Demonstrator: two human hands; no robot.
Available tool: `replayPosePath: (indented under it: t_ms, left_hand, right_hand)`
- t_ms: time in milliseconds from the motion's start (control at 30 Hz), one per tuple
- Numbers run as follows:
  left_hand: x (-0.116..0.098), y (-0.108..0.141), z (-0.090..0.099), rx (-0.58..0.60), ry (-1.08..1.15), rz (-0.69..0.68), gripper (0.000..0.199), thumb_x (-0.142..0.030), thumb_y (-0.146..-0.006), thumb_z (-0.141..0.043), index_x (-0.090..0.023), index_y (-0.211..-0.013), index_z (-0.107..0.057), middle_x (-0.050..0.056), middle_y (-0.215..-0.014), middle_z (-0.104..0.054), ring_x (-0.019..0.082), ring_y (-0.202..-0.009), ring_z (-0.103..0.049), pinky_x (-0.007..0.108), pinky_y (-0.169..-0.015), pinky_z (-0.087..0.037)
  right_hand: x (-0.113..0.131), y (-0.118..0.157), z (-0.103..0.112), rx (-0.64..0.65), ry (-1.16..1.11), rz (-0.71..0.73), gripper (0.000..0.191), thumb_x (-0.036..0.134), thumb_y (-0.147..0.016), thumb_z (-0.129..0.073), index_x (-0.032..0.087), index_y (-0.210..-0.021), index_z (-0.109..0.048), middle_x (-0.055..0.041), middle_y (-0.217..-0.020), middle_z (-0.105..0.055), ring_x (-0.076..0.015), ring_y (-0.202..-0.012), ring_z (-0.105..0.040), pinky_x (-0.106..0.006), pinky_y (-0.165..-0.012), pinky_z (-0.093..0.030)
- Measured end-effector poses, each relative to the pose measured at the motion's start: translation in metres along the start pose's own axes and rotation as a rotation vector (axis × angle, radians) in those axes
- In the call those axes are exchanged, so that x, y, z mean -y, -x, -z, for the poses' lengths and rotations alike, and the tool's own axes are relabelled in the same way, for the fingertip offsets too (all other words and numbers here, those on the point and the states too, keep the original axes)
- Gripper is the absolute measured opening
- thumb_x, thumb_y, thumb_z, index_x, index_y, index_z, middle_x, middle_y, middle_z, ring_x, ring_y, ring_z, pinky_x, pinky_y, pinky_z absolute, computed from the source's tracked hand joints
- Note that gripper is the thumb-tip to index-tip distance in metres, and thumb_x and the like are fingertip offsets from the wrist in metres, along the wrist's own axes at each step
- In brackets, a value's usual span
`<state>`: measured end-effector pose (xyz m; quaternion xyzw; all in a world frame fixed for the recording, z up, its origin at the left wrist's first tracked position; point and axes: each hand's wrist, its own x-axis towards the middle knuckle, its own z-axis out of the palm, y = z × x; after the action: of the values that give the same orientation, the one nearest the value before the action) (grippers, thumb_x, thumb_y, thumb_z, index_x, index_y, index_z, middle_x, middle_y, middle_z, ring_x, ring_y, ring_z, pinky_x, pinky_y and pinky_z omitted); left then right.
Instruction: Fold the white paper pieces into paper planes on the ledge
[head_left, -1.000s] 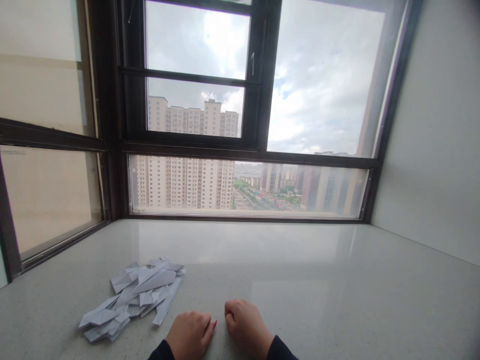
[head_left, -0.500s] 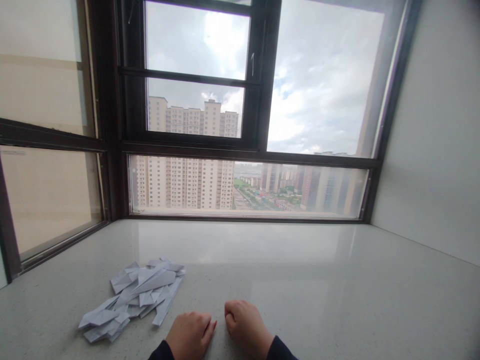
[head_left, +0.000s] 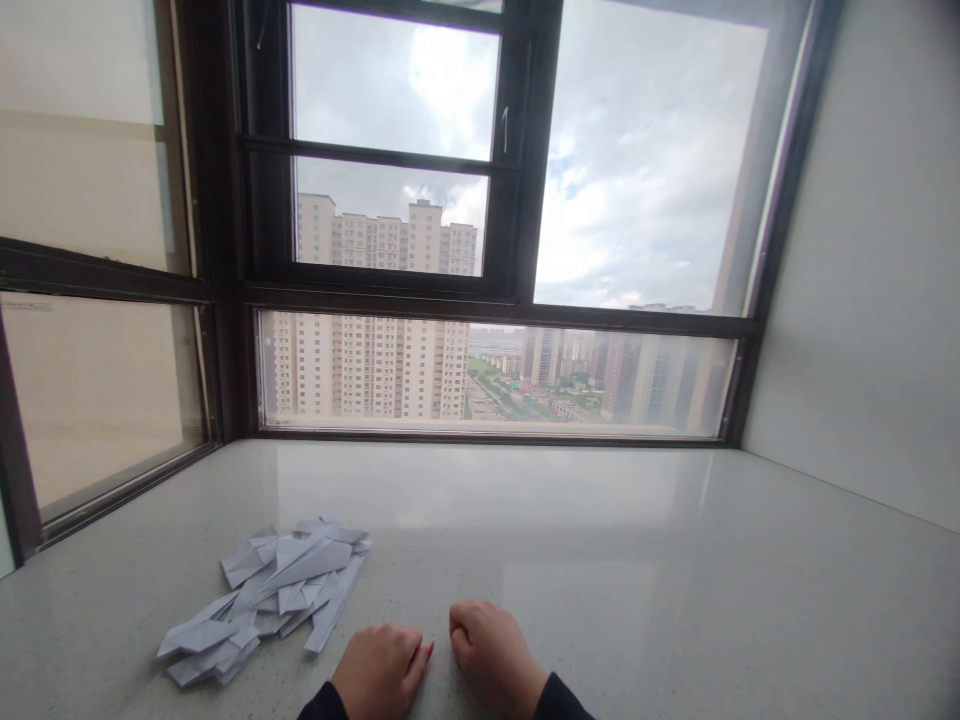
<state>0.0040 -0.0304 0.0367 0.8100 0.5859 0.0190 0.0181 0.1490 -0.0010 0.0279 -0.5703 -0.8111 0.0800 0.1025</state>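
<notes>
My left hand [head_left: 381, 668] rests closed in a loose fist on the pale speckled sill [head_left: 675, 600], near the bottom of the view. A small gap to its right, my right hand [head_left: 495, 650] lies curled into a fist as well. Nothing shows in either hand. Left of my left hand, and apart from it, sits a loose heap of folded white paper pieces [head_left: 277, 590]. Several strips overlap there, some with pointed ends.
A dark-framed window [head_left: 517, 240] rises behind the sill, with tall buildings outside. Side panes [head_left: 105, 390] border the sill on the left, and a white wall [head_left: 862, 300] closes it off on the right.
</notes>
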Motion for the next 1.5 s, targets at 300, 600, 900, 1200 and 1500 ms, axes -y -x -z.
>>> replayPosePath:
  t_ms: [300, 600, 900, 1200, 1500]
  left_hand:
    - [-0.0031, 0.0017, 0.0031, -0.003, -0.008, 0.021, 0.041, -0.032, -0.084, -0.021, -0.018, -0.076, -0.059, 0.009, -0.077, -0.066, 0.022, -0.075, -0.061, 0.029, -0.062, -0.040]
    - [-0.0029, 0.0022, 0.0045, -0.006, 0.002, 0.022, 0.040, -0.032, -0.084, -0.022, -0.018, -0.076, -0.059, 0.009, -0.077, -0.066, 0.023, -0.076, -0.060, 0.030, -0.062, -0.040]
    - [-0.0034, 0.0027, 0.0056, 0.009, 0.003, 0.022, 0.041, -0.032, -0.084, -0.022, -0.018, -0.077, -0.060, 0.009, -0.079, -0.066, 0.022, -0.077, -0.060, 0.029, -0.063, -0.040]
    - [-0.0024, 0.0023, 0.0031, 0.003, 0.009, 0.021, 0.041, -0.032, -0.084, -0.022, -0.018, -0.077, -0.059, 0.009, -0.079, -0.066, 0.022, -0.076, -0.060, 0.029, -0.063, -0.040]
    - [-0.0020, 0.0016, 0.0030, -0.001, 0.006, 0.024, 0.040, -0.032, -0.084, -0.022, -0.018, -0.076, -0.059, 0.009, -0.079, -0.066, 0.022, -0.076, -0.060, 0.029, -0.062, -0.040]
  right_hand:
    - [0.0001, -0.0002, 0.0011, 0.005, 0.001, 0.002, 0.026, 0.013, -0.071, -0.038, 0.018, -0.074, -0.064, -0.0056, -0.078, -0.067, -0.0175, -0.075, -0.058, -0.023, -0.058, -0.032]
    - [0.0005, 0.0009, 0.0017, 0.005, 0.001, 0.000, 0.026, 0.013, -0.071, -0.038, 0.019, -0.074, -0.064, -0.0059, -0.079, -0.067, -0.0174, -0.074, -0.058, -0.023, -0.058, -0.032]
    - [-0.0008, -0.0003, -0.0007, -0.014, 0.007, 0.015, 0.027, 0.013, -0.071, -0.038, 0.018, -0.074, -0.064, -0.0060, -0.078, -0.067, -0.0170, -0.074, -0.058, -0.023, -0.058, -0.032]
    - [-0.0005, -0.0005, -0.0002, -0.008, -0.001, 0.011, 0.026, 0.013, -0.070, -0.038, 0.019, -0.074, -0.064, -0.0056, -0.078, -0.067, -0.0177, -0.074, -0.059, -0.023, -0.057, -0.032]
    - [-0.0005, 0.0001, -0.0005, 0.000, -0.010, 0.001, 0.026, 0.013, -0.071, -0.039, 0.019, -0.073, -0.064, -0.0053, -0.078, -0.067, -0.0167, -0.074, -0.058, -0.022, -0.058, -0.032]
